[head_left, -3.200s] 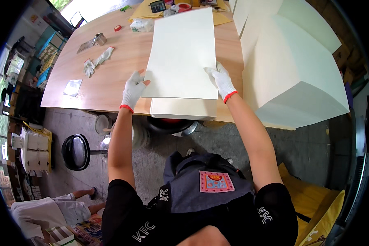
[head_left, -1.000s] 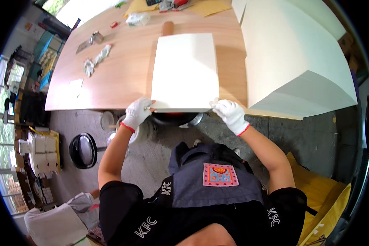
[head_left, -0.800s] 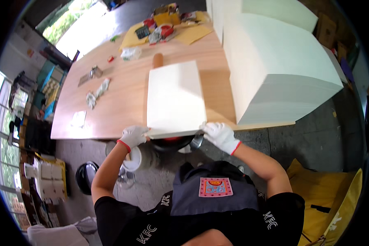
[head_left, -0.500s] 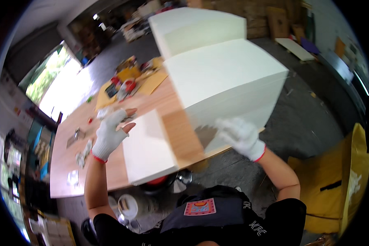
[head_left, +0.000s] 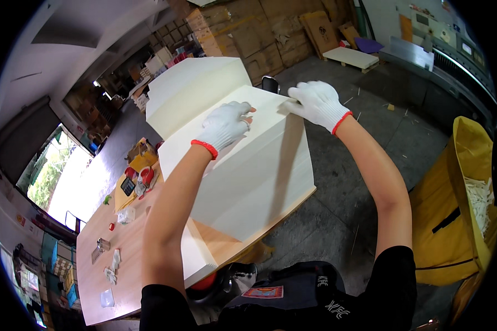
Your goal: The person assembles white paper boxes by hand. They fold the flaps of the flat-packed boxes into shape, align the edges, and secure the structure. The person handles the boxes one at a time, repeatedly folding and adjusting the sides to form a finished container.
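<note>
A tall stack of white paper sheets (head_left: 254,171) stands on the wooden table, its side showing many thin layers. My left hand (head_left: 226,126), in a white knit glove with a red cuff and bare fingertips, is over the top of the stack with its fingers loosely apart. At the stack's right corner, my right hand (head_left: 317,103), gloved alike, has its fingers closed on the edge of the top paper; how many sheets they pinch is hidden. A higher white stack (head_left: 199,88) rises behind. Partly behind my left forearm, a lower white stack (head_left: 196,256) lies at the table's front edge.
The wooden table (head_left: 132,270) carries a calculator (head_left: 127,186), red tape rolls (head_left: 146,175) and a crumpled white glove (head_left: 111,270) on the left. A yellow sack (head_left: 442,215) with paper strips stands at right. Cardboard (head_left: 254,33) is piled behind.
Both hands have moved forward to the tall stack, the left going right onto its top and the right reaching its corner. My view has turned rightward.
</note>
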The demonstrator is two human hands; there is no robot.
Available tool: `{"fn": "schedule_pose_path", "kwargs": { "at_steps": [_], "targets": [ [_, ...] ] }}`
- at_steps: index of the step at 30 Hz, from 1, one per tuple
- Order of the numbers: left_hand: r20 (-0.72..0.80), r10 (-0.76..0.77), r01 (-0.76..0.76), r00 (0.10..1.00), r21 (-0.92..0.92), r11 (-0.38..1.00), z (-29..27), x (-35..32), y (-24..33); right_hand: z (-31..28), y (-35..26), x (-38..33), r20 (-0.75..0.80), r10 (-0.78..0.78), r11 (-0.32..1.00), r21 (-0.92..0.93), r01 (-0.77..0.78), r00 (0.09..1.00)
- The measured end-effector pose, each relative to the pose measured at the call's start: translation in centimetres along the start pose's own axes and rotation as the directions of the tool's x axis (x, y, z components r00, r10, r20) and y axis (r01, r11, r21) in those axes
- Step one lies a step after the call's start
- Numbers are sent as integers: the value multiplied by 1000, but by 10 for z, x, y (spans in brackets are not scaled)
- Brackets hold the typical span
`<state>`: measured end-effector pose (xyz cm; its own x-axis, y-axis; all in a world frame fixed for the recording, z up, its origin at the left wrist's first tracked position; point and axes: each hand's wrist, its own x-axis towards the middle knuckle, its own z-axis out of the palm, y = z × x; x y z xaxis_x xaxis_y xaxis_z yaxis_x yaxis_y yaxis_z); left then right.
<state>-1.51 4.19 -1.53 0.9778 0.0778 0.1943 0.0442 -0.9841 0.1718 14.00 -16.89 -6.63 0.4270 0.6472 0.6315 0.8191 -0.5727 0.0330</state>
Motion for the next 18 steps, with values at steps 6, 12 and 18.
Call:
{"fn": "schedule_pose_path", "kwargs": {
  "at_steps": [6, 12, 18],
  "targets": [
    [-71, 83, -83, 994, 3, 997, 25, 19, 11, -6, -9, 27, 79, 8, 958, 285, -31, 997],
    [-113, -47, -6, 993, -427, 904, 31, 14, 8, 17, -11, 17, 241, 325, 583, 710, -394, 914],
    [-34, -43, 17, 998, -564, 825, 27, 15, 2, 40, -11, 10, 149, 408, 486, 800, -352, 901]
  ]
}}
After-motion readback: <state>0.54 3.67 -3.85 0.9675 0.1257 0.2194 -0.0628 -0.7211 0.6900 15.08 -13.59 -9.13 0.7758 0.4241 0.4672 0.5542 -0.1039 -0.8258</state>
